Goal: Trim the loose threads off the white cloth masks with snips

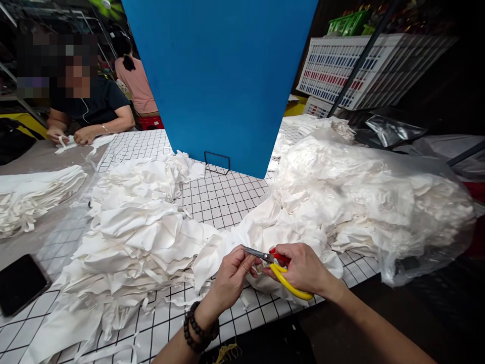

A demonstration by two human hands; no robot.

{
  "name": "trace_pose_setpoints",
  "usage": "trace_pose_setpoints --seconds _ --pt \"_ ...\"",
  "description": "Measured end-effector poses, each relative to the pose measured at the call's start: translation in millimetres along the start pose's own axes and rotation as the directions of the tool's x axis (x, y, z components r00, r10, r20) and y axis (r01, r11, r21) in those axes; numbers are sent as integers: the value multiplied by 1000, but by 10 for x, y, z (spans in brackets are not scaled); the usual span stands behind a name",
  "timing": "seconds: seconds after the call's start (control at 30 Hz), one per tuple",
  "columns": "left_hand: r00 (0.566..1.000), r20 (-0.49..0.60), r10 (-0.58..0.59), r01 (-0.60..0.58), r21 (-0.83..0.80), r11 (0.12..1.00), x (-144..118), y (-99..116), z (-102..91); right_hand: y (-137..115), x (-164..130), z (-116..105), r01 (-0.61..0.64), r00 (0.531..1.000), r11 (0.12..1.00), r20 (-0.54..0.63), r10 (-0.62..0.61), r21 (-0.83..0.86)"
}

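At far left, a dark phone [20, 283] lay on the table edge, and behind it a low stack of white cloth pieces [34, 194] sat well apart from the wearer's hands. Farther back, a seated co-worker [91, 106] rested both hands on the grid-patterned table [220, 194]. Left of centre, a tall pile of white fabric pieces [132, 237] with loose strips spread toward the near edge. The left hand [231, 278], a bead bracelet [199, 328] on its wrist, pinched a white fabric piece [265, 232] between thumb and fingers, just beside the blade tips. The scissors [276, 270], red and yellow at the handles, were gripped by the right hand [303, 268], fingers closed around the handles; the blades appeared nearly shut, pointing left at the pinched cloth. Behind, a blue upright panel [220, 76] stood on the table. At right, a clear plastic bag [379, 202] held more white pieces.
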State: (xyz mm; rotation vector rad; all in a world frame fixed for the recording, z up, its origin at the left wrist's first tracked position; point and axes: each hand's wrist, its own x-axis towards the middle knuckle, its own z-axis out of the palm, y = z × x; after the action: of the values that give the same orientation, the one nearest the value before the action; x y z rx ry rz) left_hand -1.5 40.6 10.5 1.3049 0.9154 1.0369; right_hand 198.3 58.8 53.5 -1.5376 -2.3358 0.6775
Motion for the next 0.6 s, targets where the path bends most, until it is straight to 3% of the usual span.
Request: trace_pose_setpoints --seconds 0.13,0.23,0.3,0.33,0.4,0.43,0.47,0.53,0.57,0.6 --pt "993 -103 55 -49 53 997 85 67 -115 140 -16 -76 -77 997 955 1 80 287" --pt "929 -344 136 -104 109 989 183 324 -509 399 -30 -183 -184 969 884 -74 238 430" --pt "790 -553 265 -176 209 962 236 602 -907 601 -47 -225 -218 932 857 -161 325 467" --pt "676 -626 388 -256 294 921 253 755 -1123 689 -58 -229 -225 917 851 -193 350 475" --pt "444 -674 590 -359 469 807 261 1042 -1539 809 -81 -203 -236 911 844 -193 365 481" --pt "372 -659 653 -342 557 757 255 1158 -1717 833 -89 -178 -244 917 845 -170 361 476" --pt "377 -633 676 -260 628 733 244 1246 -1862 831 -93 -148 -254 924 848 -143 355 465" --pt "551 -601 579 102 737 668 220 1319 -2019 766 -85 -90 -274 938 867 -84 336 416" --pt "629 -619 470 319 757 570 212 1302 -2018 715 -73 -67 -276 945 881 -58 321 383" --pt "669 -643 373 488 758 432 206 1249 -1961 661 -57 -50 -276 951 897 -37 307 346"
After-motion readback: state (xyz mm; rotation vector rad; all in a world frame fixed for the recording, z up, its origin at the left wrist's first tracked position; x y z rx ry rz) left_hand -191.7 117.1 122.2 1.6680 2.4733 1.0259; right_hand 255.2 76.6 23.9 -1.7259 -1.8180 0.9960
